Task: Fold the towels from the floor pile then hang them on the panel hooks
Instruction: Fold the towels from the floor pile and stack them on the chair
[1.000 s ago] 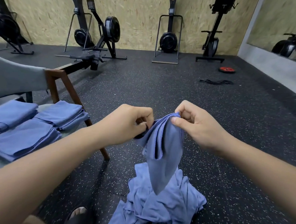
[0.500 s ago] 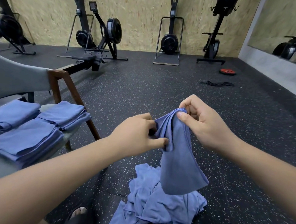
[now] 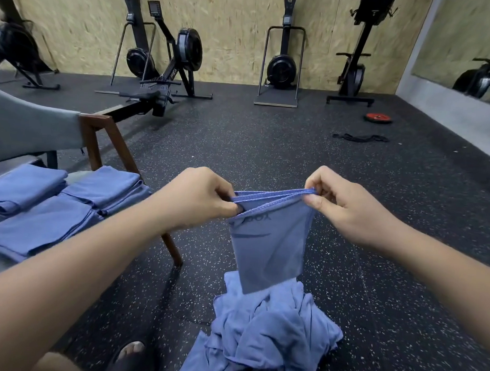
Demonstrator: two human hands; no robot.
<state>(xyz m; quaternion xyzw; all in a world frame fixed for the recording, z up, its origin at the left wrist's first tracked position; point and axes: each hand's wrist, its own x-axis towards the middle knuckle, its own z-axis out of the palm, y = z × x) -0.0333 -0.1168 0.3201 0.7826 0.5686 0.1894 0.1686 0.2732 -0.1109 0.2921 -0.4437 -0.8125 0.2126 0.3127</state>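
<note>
Hanging at the middle of the frame, a blue towel [image 3: 270,243] points long-way down over the pile [image 3: 264,336] on the floor. Its top edge runs left to right, pinched by the left hand [image 3: 200,197] and right hand [image 3: 342,207].

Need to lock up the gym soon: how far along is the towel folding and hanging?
Done: three folded stacks lie on the chair. In hand: the left hand and right hand pinch the top corners of one blue towel, part-folded, hanging above the pile. Left: the crumpled pile on the floor needs folding, and no hanging shows; the panel hooks are out of view.
</note>
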